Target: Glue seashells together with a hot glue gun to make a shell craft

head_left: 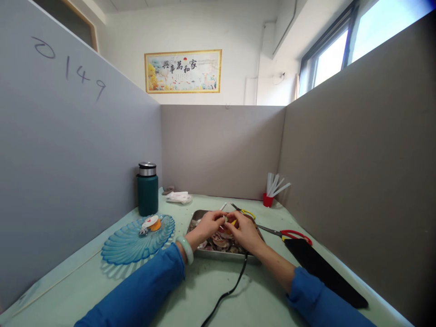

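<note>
My left hand (211, 222) and my right hand (242, 228) meet above a metal tray (218, 255). The fingertips of both are pinched around a small pale, greenish piece (225, 219), too small to name. In the tray lie many seashells (221, 240), partly hidden under my hands. A bit of yellow (234, 222) shows by my right fingers; what it belongs to is hidden. From the tray's near edge a black cord (235, 286) runs toward me.
A blue scalloped glass plate (119, 247) holds a ribbon spool (153, 223). Behind it stands a green bottle (147, 195). To the right lie yellow-handled scissors (248, 212), red-handled scissors (296, 235) and a black sheath-like piece (323, 270). White sticks stand in a red cup (268, 200). Partitions enclose the table.
</note>
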`<state>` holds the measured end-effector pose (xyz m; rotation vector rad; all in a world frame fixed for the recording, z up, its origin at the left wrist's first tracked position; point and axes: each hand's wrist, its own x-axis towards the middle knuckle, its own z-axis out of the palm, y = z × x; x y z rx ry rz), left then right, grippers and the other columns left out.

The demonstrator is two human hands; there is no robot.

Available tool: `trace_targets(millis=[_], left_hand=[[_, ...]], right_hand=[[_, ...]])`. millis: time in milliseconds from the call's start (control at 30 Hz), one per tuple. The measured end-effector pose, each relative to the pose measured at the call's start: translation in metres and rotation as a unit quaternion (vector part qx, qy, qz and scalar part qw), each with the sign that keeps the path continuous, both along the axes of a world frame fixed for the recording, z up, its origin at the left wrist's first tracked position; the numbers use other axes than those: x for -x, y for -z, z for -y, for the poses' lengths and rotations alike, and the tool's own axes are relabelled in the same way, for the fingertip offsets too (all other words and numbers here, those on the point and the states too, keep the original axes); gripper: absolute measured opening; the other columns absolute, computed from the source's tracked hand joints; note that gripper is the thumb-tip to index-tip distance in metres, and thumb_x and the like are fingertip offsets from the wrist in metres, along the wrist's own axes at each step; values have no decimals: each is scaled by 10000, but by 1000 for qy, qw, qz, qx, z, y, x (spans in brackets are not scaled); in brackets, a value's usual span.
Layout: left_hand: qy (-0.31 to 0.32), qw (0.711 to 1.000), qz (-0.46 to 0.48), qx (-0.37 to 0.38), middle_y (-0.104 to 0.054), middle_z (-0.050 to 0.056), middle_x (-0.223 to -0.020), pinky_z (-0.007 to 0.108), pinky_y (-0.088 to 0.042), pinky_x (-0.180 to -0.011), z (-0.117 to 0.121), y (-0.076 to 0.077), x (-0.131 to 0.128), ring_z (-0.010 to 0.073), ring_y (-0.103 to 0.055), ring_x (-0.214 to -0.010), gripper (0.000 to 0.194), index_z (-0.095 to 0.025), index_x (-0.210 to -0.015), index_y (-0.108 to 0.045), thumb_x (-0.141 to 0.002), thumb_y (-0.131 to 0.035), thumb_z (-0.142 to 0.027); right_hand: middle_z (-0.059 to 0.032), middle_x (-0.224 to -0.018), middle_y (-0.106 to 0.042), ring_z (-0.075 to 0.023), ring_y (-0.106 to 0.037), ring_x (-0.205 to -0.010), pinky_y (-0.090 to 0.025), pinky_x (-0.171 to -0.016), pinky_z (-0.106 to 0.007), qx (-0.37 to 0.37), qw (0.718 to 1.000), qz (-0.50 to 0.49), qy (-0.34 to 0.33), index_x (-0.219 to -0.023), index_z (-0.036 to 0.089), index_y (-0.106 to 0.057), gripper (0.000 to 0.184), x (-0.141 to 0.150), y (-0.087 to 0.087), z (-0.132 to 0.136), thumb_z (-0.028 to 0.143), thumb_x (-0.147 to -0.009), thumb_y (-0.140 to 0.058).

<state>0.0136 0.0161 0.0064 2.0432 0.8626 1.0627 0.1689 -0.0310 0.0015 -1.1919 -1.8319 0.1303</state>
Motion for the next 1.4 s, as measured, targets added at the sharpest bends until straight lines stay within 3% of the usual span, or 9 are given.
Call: trace_targets(millis=[467, 867, 1400], left_hand=[[-28, 999, 8, -19, -680, 64, -871, 238, -477, -673, -3, 4, 0, 152, -606, -751, 269, -128, -959, -645, -730, -521, -195], [-17, 999, 31, 28, -663, 62, -823, 231, -465, -630, 2, 0, -2, 146, -592, -710, 260, -110, -933, -631, -713, -515, -185], [-27, 999, 1, -17, -672, 64, -881, 243, -472, -688, -2, 3, 0, 160, -599, -774, 261, -126, -944, -644, -722, -518, -178]], right_hand=[[-10, -817, -634, -130, -563, -647, -417, -617, -240, 4, 1000, 2, -14, -939, 188, -591, 167, 0, -2, 2, 255, -792, -551], [-9, -824, -626, -131, -553, -655, -409, -621, -244, -9, 1000, 8, -3, -944, 192, -599, 166, 0, 0, 1, 261, -804, -543], [-9, -822, -631, -134, -562, -670, -411, -623, -237, -3, 1000, 9, -9, -928, 195, -597, 151, -1, 0, 0, 238, -790, -552]])
